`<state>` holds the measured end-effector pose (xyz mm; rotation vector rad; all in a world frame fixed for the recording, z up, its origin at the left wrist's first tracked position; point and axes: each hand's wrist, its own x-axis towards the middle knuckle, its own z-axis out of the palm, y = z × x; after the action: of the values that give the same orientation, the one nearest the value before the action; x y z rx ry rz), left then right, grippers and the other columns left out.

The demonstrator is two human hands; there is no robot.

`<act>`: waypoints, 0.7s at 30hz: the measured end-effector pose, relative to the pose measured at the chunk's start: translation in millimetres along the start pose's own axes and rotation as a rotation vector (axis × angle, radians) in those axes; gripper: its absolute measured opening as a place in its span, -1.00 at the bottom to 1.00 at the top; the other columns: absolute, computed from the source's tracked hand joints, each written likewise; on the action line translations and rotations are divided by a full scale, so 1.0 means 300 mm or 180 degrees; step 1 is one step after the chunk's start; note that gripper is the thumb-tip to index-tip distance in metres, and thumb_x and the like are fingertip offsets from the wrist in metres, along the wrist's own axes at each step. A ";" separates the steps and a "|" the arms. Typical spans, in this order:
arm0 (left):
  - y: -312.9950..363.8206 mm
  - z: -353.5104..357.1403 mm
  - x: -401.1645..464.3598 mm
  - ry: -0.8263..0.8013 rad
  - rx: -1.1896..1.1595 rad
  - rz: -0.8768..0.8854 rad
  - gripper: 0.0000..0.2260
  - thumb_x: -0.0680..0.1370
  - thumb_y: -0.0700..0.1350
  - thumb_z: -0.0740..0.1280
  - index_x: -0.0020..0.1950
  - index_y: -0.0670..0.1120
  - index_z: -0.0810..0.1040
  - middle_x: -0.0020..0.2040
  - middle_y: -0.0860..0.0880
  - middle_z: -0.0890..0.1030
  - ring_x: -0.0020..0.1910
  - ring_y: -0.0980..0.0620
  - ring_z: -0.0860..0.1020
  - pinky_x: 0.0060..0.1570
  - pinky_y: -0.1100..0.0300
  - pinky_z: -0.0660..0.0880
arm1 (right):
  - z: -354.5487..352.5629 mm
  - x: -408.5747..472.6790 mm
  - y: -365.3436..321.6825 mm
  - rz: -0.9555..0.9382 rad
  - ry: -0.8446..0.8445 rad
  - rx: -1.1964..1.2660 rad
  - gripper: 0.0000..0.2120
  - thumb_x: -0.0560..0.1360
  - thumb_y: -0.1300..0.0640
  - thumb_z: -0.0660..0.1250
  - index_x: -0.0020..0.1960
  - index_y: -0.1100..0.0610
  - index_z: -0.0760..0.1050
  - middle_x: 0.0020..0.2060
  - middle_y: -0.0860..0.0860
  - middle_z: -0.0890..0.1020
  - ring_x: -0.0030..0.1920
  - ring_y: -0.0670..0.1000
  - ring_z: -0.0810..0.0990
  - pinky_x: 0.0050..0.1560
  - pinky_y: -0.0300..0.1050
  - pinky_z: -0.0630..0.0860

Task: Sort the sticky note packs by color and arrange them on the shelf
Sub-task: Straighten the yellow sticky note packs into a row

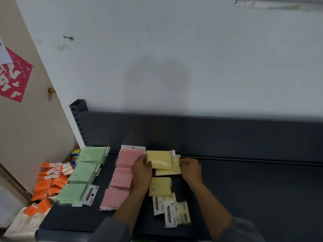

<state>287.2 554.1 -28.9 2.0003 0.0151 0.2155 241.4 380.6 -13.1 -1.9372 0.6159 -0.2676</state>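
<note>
Both hands are working at the back of the dark shelf, squaring up the yellow packs so they are forming a tidy column. The left hand is gripping the left edge of the top yellow stack, thumb over it, while the right hand is pinching the right edge of the packs beneath, probably to line them up against the back rail. The green packs are lying in 1 column at the far left and the pink packs in the next, each colour kept apart. Orange packs are sitting in a heap off the shelf's left end, apparently not yet sorted.
</note>
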 end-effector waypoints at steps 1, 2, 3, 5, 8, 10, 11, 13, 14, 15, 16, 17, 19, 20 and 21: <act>0.004 0.006 0.000 -0.0081 0.0027 -0.0028 -0.75 0.61 -0.24 0.33 0.30 -0.17 0.56 0.19 -0.10 0.63 0.14 0.00 0.56 0.14 0.21 0.43 | 0.006 0.002 0.002 -0.0018 -0.0008 -0.0009 -0.78 0.53 0.40 0.18 0.02 0.46 0.58 -0.02 0.29 0.68 0.00 0.20 0.65 0.04 0.15 0.61; 0.008 0.012 -0.002 -0.0157 0.0050 -0.0053 -0.74 0.62 -0.23 0.32 0.31 -0.18 0.55 0.21 -0.11 0.62 0.14 0.00 0.56 0.13 0.22 0.42 | 0.012 0.001 0.000 -0.0027 -0.0018 -0.0033 -0.78 0.54 0.40 0.19 0.03 0.42 0.60 -0.03 0.26 0.68 -0.01 0.16 0.66 0.03 0.09 0.61; 0.012 0.018 -0.004 -0.0227 0.0066 -0.0066 -0.73 0.62 -0.22 0.33 0.32 -0.18 0.54 0.22 -0.11 0.62 0.13 0.02 0.55 0.11 0.23 0.41 | 0.016 -0.004 -0.006 -0.0048 -0.0037 -0.0070 -0.77 0.54 0.40 0.20 0.04 0.38 0.62 -0.04 0.22 0.69 -0.03 0.12 0.66 0.01 0.02 0.62; 0.021 0.028 -0.013 -0.0339 0.0074 -0.0080 -0.69 0.62 -0.17 0.34 0.36 -0.19 0.52 0.22 -0.10 0.60 0.13 0.03 0.54 0.09 0.24 0.39 | 0.025 -0.017 -0.018 -0.0159 -0.0078 -0.0090 -0.77 0.51 0.43 0.21 0.02 0.37 0.63 -0.07 0.21 0.69 -0.05 0.13 0.67 -0.02 0.03 0.62; 0.016 0.027 -0.015 -0.0321 0.0079 -0.0111 -0.65 0.60 -0.17 0.38 0.37 -0.21 0.50 0.22 -0.12 0.60 0.15 -0.03 0.55 0.10 0.23 0.40 | 0.034 -0.029 -0.019 -0.0378 -0.0071 0.0005 -0.80 0.49 0.47 0.22 0.01 0.41 0.60 -0.09 0.25 0.68 -0.04 0.16 0.67 0.02 0.10 0.62; 0.006 0.016 -0.013 -0.0258 0.0086 -0.0087 -0.66 0.58 -0.19 0.39 0.35 -0.19 0.51 0.20 -0.10 0.60 0.12 0.03 0.53 0.09 0.22 0.43 | 0.035 -0.016 -0.005 -0.0415 -0.0149 0.0184 -0.72 0.49 0.49 0.25 0.11 0.32 0.62 -0.04 0.18 0.70 -0.02 0.08 0.68 0.06 0.03 0.65; 0.001 0.012 -0.009 -0.0208 0.0060 -0.0046 -0.67 0.58 -0.20 0.39 0.34 -0.16 0.52 0.19 -0.08 0.59 0.13 0.04 0.53 0.12 0.19 0.45 | 0.034 -0.005 0.004 -0.0373 -0.0194 0.0335 -0.66 0.49 0.49 0.26 0.17 0.26 0.61 0.00 0.15 0.70 0.01 0.04 0.68 0.10 0.00 0.64; 0.005 0.010 0.000 -0.0083 -0.0091 0.0051 -0.69 0.57 -0.19 0.39 0.31 -0.11 0.53 0.18 -0.01 0.59 0.16 0.04 0.54 0.19 0.11 0.51 | 0.034 0.019 0.019 -0.0240 -0.0259 0.0725 -0.62 0.50 0.50 0.27 0.22 0.21 0.59 0.05 0.13 0.69 0.06 0.01 0.67 0.16 0.00 0.63; 0.015 0.011 0.006 -0.0023 -0.0216 0.0069 -0.70 0.57 -0.20 0.38 0.30 -0.08 0.53 0.16 0.01 0.59 0.16 0.06 0.55 0.19 0.09 0.52 | 0.036 0.029 0.020 -0.0194 -0.0281 0.0889 -0.62 0.51 0.51 0.26 0.23 0.22 0.57 0.07 0.14 0.68 0.08 0.02 0.66 0.18 0.00 0.62; 0.030 0.012 0.014 0.0028 -0.0343 0.0054 -0.71 0.57 -0.22 0.38 0.29 -0.07 0.54 0.15 0.03 0.60 0.15 0.07 0.56 0.19 0.10 0.52 | 0.037 0.039 0.017 -0.0175 -0.0295 0.1022 -0.61 0.52 0.53 0.23 0.25 0.24 0.56 0.08 0.15 0.67 0.10 0.02 0.66 0.19 -0.01 0.61; 0.042 0.014 0.023 0.0067 -0.0453 0.0000 -0.73 0.57 -0.23 0.38 0.27 -0.08 0.56 0.14 0.03 0.61 0.14 0.08 0.56 0.17 0.11 0.52 | 0.035 0.044 0.007 -0.0162 -0.0303 0.1148 -0.60 0.53 0.55 0.19 0.27 0.27 0.54 0.10 0.16 0.67 0.11 0.03 0.66 0.20 -0.03 0.60; 0.052 0.017 0.031 0.0079 -0.0527 -0.0082 -0.76 0.58 -0.24 0.37 0.24 -0.08 0.57 0.14 0.02 0.62 0.12 0.07 0.57 0.14 0.13 0.51 | 0.034 0.051 -0.001 -0.0155 -0.0294 0.1271 -0.58 0.53 0.57 0.16 0.28 0.29 0.52 0.10 0.18 0.66 0.12 0.05 0.65 0.22 -0.04 0.59; 0.053 0.019 0.035 0.0034 -0.0538 -0.0282 -0.83 0.60 -0.22 0.36 0.17 -0.06 0.56 0.13 -0.02 0.62 0.10 0.02 0.56 0.08 0.16 0.46 | 0.027 0.059 -0.004 -0.0075 -0.0229 0.1355 -0.58 0.53 0.58 0.13 0.29 0.30 0.51 0.08 0.19 0.65 0.12 0.09 0.64 0.24 -0.05 0.57; 0.044 0.021 0.030 -0.0002 -0.0484 -0.0378 -0.82 0.61 -0.21 0.35 0.20 -0.07 0.56 0.14 -0.04 0.60 0.11 0.01 0.55 0.08 0.17 0.43 | 0.024 0.062 0.003 -0.0028 -0.0169 0.1234 -0.60 0.54 0.56 0.14 0.27 0.29 0.52 0.06 0.17 0.66 0.11 0.09 0.64 0.25 -0.04 0.57; 0.031 0.024 0.022 -0.0026 -0.0423 -0.0465 -0.77 0.62 -0.20 0.34 0.28 -0.11 0.54 0.17 -0.05 0.58 0.12 0.03 0.52 0.11 0.17 0.41 | 0.022 0.067 0.017 -0.0004 -0.0115 0.0976 -0.63 0.54 0.51 0.17 0.24 0.26 0.54 0.03 0.13 0.67 0.09 0.07 0.64 0.25 -0.01 0.57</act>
<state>294.0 544.4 -22.6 1.8586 0.1377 0.1114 259.8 373.3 -22.3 -1.6439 0.5171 -0.3084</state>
